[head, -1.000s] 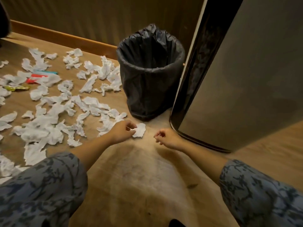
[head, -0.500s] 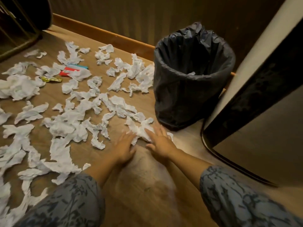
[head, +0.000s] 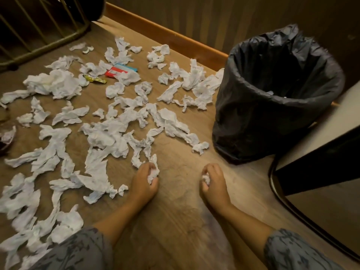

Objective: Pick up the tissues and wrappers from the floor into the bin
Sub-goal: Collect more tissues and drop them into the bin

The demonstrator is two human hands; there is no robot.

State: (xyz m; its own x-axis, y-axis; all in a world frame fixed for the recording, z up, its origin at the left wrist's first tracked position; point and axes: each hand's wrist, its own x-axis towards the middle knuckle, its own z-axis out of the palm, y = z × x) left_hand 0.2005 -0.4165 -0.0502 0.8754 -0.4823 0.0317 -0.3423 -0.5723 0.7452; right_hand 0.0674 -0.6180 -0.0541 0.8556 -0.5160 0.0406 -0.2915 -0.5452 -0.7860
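Tissue wads fill both my fists, left hand and right hand each curled tight on one, low over the floor, the bin standing ahead to my right.

Both forearms reach fwd, left hand & right hand low, fingers curled shut.

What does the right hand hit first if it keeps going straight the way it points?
The right hand, closed on a white tissue wad, points up-frame over bare wooden floor. First in line looks like the small crumpled white tissue beside the black-lined bin; depth uncertain.
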